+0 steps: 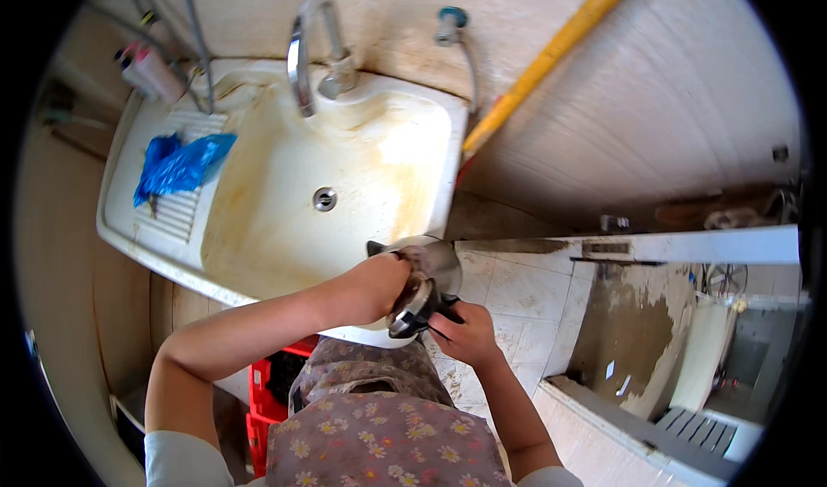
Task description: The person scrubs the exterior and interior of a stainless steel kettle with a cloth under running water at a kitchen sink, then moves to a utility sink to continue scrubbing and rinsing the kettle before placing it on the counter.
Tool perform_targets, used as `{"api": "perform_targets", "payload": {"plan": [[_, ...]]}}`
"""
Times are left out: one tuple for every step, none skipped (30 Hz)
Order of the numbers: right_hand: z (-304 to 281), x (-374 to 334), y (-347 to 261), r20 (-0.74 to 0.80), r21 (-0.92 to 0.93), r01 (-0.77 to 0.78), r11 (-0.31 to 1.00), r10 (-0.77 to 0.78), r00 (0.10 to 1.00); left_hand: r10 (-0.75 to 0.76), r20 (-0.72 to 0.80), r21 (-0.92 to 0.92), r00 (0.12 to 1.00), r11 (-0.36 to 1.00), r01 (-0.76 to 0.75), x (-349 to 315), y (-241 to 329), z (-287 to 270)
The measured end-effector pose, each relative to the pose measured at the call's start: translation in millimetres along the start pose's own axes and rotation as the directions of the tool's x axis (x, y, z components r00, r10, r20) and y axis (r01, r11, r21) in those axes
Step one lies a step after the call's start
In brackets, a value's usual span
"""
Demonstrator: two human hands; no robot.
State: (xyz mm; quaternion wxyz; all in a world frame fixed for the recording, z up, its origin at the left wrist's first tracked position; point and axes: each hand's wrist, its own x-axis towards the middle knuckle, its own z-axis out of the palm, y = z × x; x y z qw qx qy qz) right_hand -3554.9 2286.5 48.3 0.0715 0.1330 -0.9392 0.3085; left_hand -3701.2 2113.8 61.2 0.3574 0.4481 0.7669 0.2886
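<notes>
A stainless steel kettle [442, 261] with a black spout and handle is tilted at the sink's near right corner, its lid [414, 309] swung open towards me. My right hand [466, 335] is closed around the black handle. At the kettle's mouth, between the body and the lid, is my left hand [379, 286], its fingers curled. The fingertips are hidden, and I cannot make out what they hold. Beneath and to the left is the stained white sink [284, 220], with a metal drain [325, 198] in its basin.
A chrome faucet [332, 48] rises at the sink's back. A blue plastic bag [183, 167] lies on the ribbed drainboard, with bottles [155, 72] behind it. A yellow pole [551, 61] leans at the right. Red crates [258, 409] stand under the sink's near edge.
</notes>
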Motion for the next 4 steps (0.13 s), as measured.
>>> {"api": "perform_targets", "payload": {"plan": [[0.8, -4.0, 2.5, -0.045, 0.08, 0.002, 0.997, 0.001, 0.999, 0.239, 0.08, 0.186, 0.968, 0.95, -0.25, 8.0, -11.1, 7.1], [0.1, -6.6, 6.8, -0.108, 0.138, 0.01, 0.99, 0.005, 0.994, 0.464, 0.202, 0.346, 0.862, 0.79, -0.506, 20.2, -17.6, 6.2], [1.0, -11.0, 4.3, -0.01, 0.279, -0.118, 0.953, 0.125, 0.992, 0.192, 0.338, 0.222, 0.921, 0.935, -0.276, 30.1, -7.6, -1.1], [3.8, -13.3, 2.5, -0.01, 0.3, -0.096, 0.949, 0.104, 0.995, -0.083, 0.491, 0.164, 0.867, 0.986, 0.002, 35.0, 2.1, -7.5]]}}
